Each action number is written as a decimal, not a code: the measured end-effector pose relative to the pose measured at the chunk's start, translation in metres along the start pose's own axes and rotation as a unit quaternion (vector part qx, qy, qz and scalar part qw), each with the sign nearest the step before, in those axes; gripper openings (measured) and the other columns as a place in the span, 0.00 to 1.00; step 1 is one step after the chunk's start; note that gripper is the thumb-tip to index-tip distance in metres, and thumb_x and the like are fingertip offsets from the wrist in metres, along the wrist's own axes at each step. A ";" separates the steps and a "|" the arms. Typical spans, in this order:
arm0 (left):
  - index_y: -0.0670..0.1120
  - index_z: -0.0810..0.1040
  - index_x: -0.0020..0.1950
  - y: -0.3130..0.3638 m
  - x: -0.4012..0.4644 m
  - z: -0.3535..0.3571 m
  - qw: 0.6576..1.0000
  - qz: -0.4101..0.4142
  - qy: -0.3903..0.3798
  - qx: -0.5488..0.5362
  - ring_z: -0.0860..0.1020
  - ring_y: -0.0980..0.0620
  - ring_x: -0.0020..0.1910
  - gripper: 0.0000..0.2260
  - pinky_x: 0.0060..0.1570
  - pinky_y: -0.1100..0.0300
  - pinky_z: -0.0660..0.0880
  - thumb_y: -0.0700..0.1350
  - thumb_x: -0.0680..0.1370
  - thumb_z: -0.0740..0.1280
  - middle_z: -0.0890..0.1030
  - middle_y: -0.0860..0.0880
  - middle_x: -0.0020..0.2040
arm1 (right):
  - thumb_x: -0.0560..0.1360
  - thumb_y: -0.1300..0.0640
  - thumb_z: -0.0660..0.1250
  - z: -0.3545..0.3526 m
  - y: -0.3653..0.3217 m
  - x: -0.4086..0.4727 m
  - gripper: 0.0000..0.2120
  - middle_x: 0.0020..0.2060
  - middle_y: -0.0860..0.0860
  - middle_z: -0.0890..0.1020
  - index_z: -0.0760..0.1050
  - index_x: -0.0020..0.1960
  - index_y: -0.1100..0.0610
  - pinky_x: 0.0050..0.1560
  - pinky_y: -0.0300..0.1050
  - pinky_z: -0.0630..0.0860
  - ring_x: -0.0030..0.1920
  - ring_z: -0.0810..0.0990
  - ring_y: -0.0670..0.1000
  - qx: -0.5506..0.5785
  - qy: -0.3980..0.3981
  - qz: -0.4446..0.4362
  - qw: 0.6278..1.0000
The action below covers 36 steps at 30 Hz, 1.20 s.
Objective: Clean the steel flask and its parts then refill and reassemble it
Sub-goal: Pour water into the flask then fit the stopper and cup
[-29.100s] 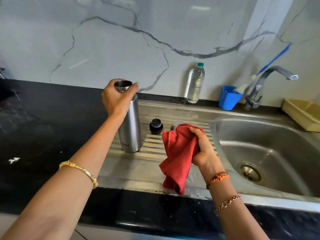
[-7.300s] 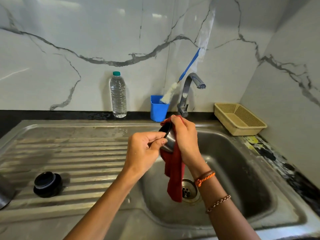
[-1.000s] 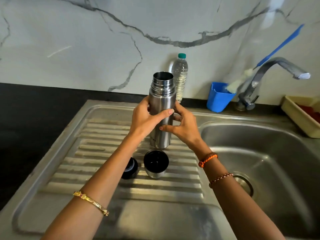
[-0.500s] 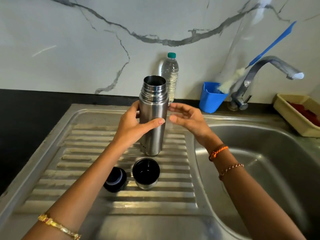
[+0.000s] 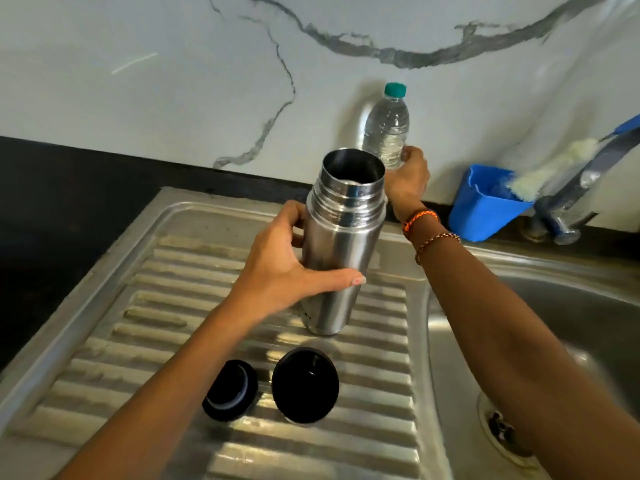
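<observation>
The flask is brushed steel, standing upright and uncapped on the ribbed drainboard, near its back edge, with its threaded neck and open mouth bare. The left hand holds its body. The stopper, black and round, lies on the ribs towards the front edge. Just beside it on the right the cup stands mouth up, dark inside. The clear water bottle, green-capped, stands at the wall behind the flask, gripped by the right hand.
</observation>
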<state>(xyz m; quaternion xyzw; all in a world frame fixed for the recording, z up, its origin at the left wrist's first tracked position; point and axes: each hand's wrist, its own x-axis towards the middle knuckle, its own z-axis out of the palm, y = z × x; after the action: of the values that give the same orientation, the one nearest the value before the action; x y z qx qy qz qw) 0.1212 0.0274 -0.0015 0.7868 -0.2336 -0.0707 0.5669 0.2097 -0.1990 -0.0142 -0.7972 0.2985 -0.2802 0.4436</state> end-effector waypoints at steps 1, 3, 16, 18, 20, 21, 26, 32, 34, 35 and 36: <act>0.57 0.69 0.51 -0.005 -0.002 0.002 1.000 -0.006 0.004 -0.006 0.75 0.66 0.47 0.34 0.44 0.61 0.78 0.62 0.48 0.73 0.77 0.60 0.48 | 0.70 0.56 0.71 0.007 0.005 -0.003 0.25 0.60 0.55 0.76 0.69 0.64 0.62 0.55 0.38 0.68 0.56 0.74 0.50 0.008 -0.006 -0.001 1.000; 0.55 0.70 0.53 -0.012 0.000 0.003 1.000 -0.017 0.014 -0.017 0.76 0.64 0.48 0.35 0.46 0.55 0.79 0.61 0.48 0.74 0.78 0.58 0.49 | 0.73 0.58 0.68 0.021 0.010 -0.006 0.18 0.56 0.56 0.79 0.72 0.61 0.63 0.49 0.37 0.67 0.49 0.73 0.48 0.005 -0.009 -0.009 1.000; 0.52 0.68 0.58 -0.026 0.006 -0.001 0.998 -0.024 0.037 -0.035 0.75 0.64 0.49 0.29 0.45 0.66 0.74 0.47 0.63 0.78 0.75 0.59 0.51 | 0.62 0.48 0.77 -0.026 0.047 -0.073 0.17 0.37 0.49 0.82 0.80 0.46 0.56 0.45 0.44 0.78 0.42 0.82 0.51 0.069 0.086 -0.008 0.994; 0.53 0.67 0.60 -0.027 0.008 -0.001 0.999 -0.025 0.034 -0.034 0.74 0.64 0.50 0.28 0.46 0.67 0.73 0.46 0.65 0.77 0.75 0.60 0.51 | 0.59 0.45 0.77 -0.048 0.048 -0.089 0.18 0.36 0.48 0.82 0.79 0.43 0.53 0.46 0.49 0.79 0.40 0.82 0.51 0.092 0.101 -0.010 0.991; 0.53 0.67 0.62 -0.020 0.007 -0.001 0.999 -0.013 0.024 -0.030 0.74 0.62 0.51 0.29 0.47 0.70 0.70 0.46 0.66 0.76 0.75 0.58 0.52 | 0.55 0.42 0.75 -0.073 0.043 -0.112 0.24 0.39 0.49 0.83 0.78 0.46 0.53 0.47 0.48 0.79 0.41 0.82 0.50 0.151 0.117 -0.023 0.981; 0.52 0.67 0.65 -0.020 0.011 -0.003 0.999 -0.017 0.024 -0.021 0.73 0.60 0.53 0.31 0.48 0.69 0.69 0.46 0.66 0.76 0.74 0.58 0.55 | 0.54 0.43 0.75 -0.078 0.041 -0.117 0.27 0.41 0.50 0.83 0.78 0.49 0.54 0.47 0.47 0.79 0.42 0.82 0.50 0.189 0.116 -0.026 0.975; 0.48 0.63 0.70 0.008 -0.008 -0.014 0.988 0.044 0.149 -0.003 0.68 0.54 0.60 0.39 0.60 0.53 0.71 0.50 0.64 0.77 0.67 0.52 0.67 | 0.54 0.48 0.75 -0.130 0.024 -0.168 0.32 0.47 0.56 0.82 0.73 0.56 0.57 0.50 0.52 0.79 0.46 0.82 0.55 0.227 0.048 -0.117 0.966; 0.49 0.73 0.59 0.061 -0.064 0.001 0.942 0.302 0.145 -0.010 0.72 0.56 0.56 0.18 0.49 0.69 0.75 0.53 0.71 0.66 0.68 0.54 0.58 | 0.53 0.54 0.74 -0.154 0.012 -0.235 0.30 0.43 0.53 0.82 0.71 0.53 0.56 0.43 0.41 0.79 0.41 0.82 0.49 0.260 -0.075 -0.161 0.949; 0.53 0.74 0.57 0.091 -0.073 0.010 0.960 0.263 -0.008 -0.100 0.76 0.61 0.54 0.14 0.48 0.68 0.76 0.52 0.72 0.66 0.75 0.58 0.56 | 0.52 0.55 0.73 -0.157 0.007 -0.247 0.29 0.40 0.51 0.83 0.73 0.52 0.59 0.42 0.40 0.78 0.40 0.82 0.48 0.282 -0.098 -0.152 0.942; 0.54 0.75 0.57 0.101 -0.076 0.013 0.960 0.232 -0.085 -0.134 0.76 0.62 0.54 0.13 0.49 0.67 0.76 0.50 0.73 0.66 0.78 0.59 0.55 | 0.52 0.55 0.73 -0.158 0.005 -0.251 0.28 0.39 0.50 0.83 0.74 0.51 0.61 0.41 0.41 0.78 0.39 0.82 0.48 0.286 -0.114 -0.148 0.940; 0.54 0.75 0.58 0.110 -0.078 0.016 0.956 0.211 -0.136 -0.151 0.76 0.62 0.56 0.12 0.53 0.65 0.76 0.50 0.75 0.65 0.79 0.59 0.55 | 0.53 0.55 0.73 -0.161 0.002 -0.254 0.27 0.37 0.50 0.83 0.74 0.50 0.62 0.41 0.41 0.78 0.38 0.82 0.48 0.287 -0.134 -0.144 0.937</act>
<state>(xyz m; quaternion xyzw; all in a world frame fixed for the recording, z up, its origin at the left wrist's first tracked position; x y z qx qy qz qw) 0.0147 0.0210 0.0829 0.6078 -0.4563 -0.0903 0.6436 -0.0744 -0.1025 0.0101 -0.7004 0.0251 -0.3059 0.6443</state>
